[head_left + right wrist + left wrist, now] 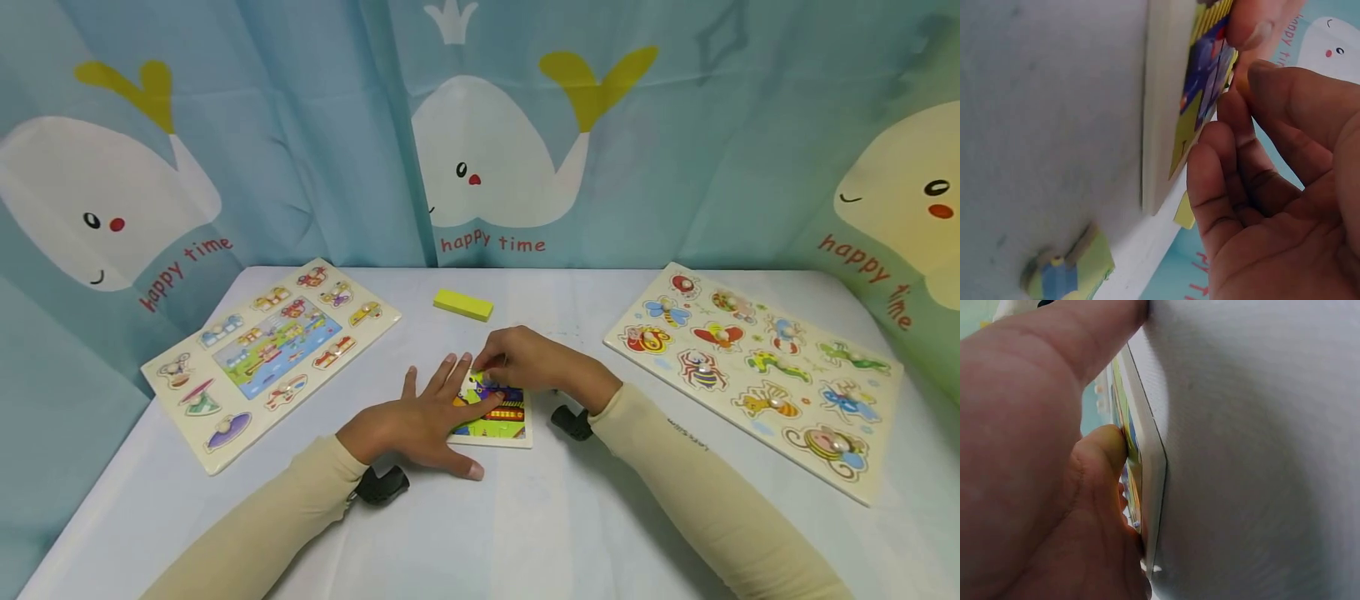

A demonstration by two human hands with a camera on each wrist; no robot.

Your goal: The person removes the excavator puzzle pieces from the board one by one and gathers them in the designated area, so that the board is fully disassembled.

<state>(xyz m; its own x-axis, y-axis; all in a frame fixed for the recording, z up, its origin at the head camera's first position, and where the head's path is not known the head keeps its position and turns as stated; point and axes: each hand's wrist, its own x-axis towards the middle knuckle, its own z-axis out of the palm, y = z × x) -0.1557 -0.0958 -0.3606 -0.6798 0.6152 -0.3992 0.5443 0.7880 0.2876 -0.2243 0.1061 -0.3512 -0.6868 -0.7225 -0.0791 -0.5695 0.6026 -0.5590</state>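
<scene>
A small square jigsaw puzzle (510, 427) with a pale frame and a bright picture lies on the table between both hands. My left hand (420, 425) rests over its left part, fingers spread and straight, with the thumb on the cloth below the frame. At the puzzle's upper edge my right hand (538, 360) bends its fingers and pinches a small puzzle piece, mostly hidden by the fingertips. The right wrist view has thumb and forefinger meeting just above the picture. A loose puzzle piece (1088, 265), green and blue, lies on the table beside the frame.
A yellow block (462, 305) lies behind the puzzle. Wooden peg boards stand to either side: a vehicle board (183, 362) at left and an insect board (727, 400) at right. A blue whale-print curtain (337, 167) closes off the back of the white table.
</scene>
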